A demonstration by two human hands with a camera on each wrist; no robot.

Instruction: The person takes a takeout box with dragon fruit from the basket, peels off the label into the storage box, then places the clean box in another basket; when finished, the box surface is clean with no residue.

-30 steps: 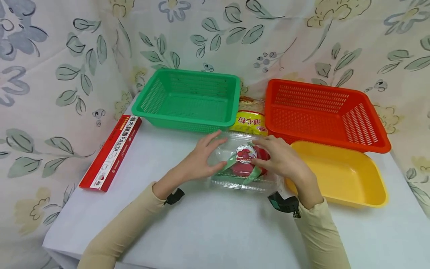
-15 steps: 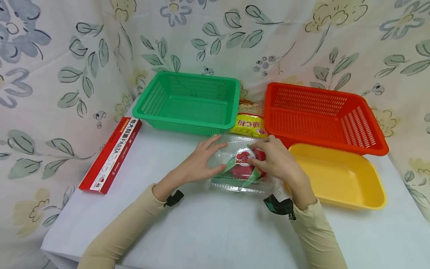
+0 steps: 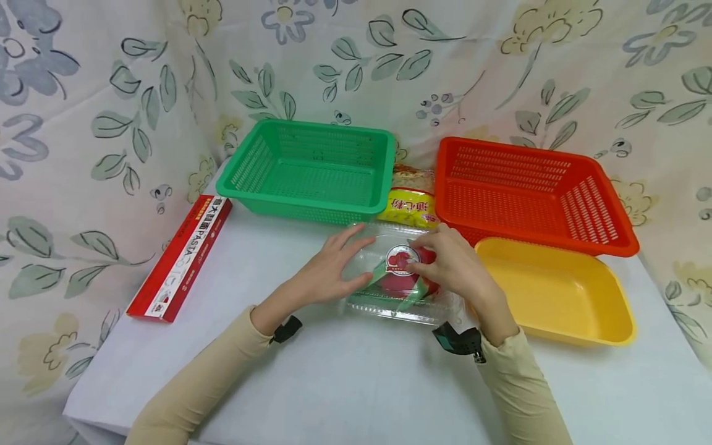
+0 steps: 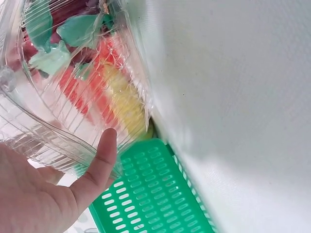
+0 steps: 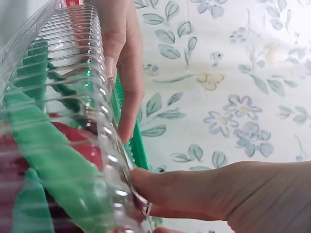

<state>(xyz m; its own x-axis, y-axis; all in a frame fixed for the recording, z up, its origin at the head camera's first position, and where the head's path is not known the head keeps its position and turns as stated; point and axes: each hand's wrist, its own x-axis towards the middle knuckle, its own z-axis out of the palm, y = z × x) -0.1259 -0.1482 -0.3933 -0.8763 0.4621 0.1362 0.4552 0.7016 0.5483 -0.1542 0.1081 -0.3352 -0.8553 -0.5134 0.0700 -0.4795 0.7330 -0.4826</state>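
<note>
A clear plastic clamshell box [image 3: 389, 311] lies mid-table in the head view. Through its lid show a red, green-leaved fruit-like thing [image 3: 398, 285] and a round label [image 3: 402, 260]. My left hand [image 3: 332, 269] touches the box's left side with its fingers spread and fairly straight. One of its fingers [image 4: 103, 155] lies along the ribbed plastic in the left wrist view, where red and yellow contents also show. My right hand [image 3: 456, 262] bends over the right half of the lid. In the right wrist view its thumb [image 5: 165, 187] pinches the box's edge.
Behind the box stand a green basket [image 3: 311, 201] and a red basket [image 3: 534, 238], with a yellow-labelled food bag [image 3: 408, 207] between them. A yellow tray [image 3: 550, 296] stands at right. A red pasta box [image 3: 179, 259] lies at left.
My right hand has shifted slightly left over the lid, its thumb and fingers a little closer together. My left hand keeps its place on the box. The head view has shifted slightly.
</note>
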